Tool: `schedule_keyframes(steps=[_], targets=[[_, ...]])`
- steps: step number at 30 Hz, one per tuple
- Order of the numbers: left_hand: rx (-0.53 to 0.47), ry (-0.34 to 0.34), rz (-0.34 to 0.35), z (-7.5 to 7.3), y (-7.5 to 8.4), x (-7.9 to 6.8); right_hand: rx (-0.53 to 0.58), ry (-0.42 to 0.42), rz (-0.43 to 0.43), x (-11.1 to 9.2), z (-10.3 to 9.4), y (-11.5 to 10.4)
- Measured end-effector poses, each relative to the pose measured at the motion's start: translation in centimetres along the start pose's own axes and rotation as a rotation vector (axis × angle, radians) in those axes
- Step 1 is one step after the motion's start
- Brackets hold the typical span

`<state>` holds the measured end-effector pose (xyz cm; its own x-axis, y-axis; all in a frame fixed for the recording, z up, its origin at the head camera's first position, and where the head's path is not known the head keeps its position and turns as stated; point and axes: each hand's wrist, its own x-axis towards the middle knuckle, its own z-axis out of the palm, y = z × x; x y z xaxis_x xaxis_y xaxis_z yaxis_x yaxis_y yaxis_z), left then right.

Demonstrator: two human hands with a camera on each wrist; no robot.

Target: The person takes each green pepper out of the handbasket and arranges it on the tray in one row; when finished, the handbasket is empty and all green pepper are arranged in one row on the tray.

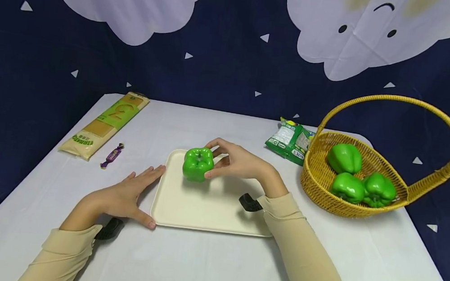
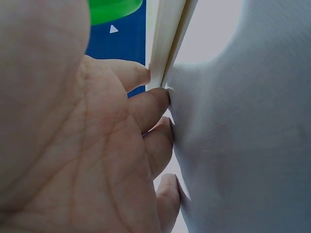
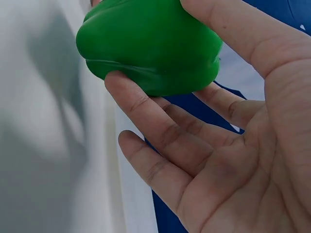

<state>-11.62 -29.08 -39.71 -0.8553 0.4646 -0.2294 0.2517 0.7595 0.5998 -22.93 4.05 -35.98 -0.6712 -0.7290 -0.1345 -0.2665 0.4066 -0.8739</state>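
Note:
A glossy green bell pepper [image 1: 198, 165] is above the back left part of a cream rectangular tray [image 1: 210, 211], stem upward. My right hand [image 1: 243, 161] holds it from the right, thumb on the near side and fingers behind. The right wrist view shows the pepper [image 3: 150, 46] between thumb and fingertips, with shadow on the tray surface beside it. At the tray's left edge, my left hand [image 1: 122, 196] is spread, thumb at the front corner and index fingertip along the side. In the left wrist view its fingertips [image 2: 158, 102] touch the tray rim [image 2: 167, 39] and the white cloth.
Right of the tray stands a yellow wicker basket [image 1: 321, 199] with a tall handle, with three green bell peppers [image 1: 345, 158] inside. A green snack bag [image 1: 290, 140] lies against its back left side. Far left are a noodle packet [image 1: 106, 124] and a purple wrapped candy [image 1: 112, 156].

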Motion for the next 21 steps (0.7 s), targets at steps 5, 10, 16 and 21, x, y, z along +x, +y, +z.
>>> schedule_keyframes(steps=[5,10,16,21], targets=[[-0.018,-0.004,-0.002,0.2,-0.1,-0.1,-0.010,-0.037,0.010,0.7,1.0,0.0],[-0.015,-0.006,0.004,0.2,-0.2,-0.1,-0.034,-0.058,0.001,1.2,1.6,-0.4],[-0.005,-0.004,0.008,0.1,-0.2,0.0,-0.073,-0.055,-0.015,1.8,2.2,-0.7],[-0.003,0.002,0.001,0.1,-0.1,0.0,-0.083,-0.052,-0.023,2.3,2.5,-0.8]])
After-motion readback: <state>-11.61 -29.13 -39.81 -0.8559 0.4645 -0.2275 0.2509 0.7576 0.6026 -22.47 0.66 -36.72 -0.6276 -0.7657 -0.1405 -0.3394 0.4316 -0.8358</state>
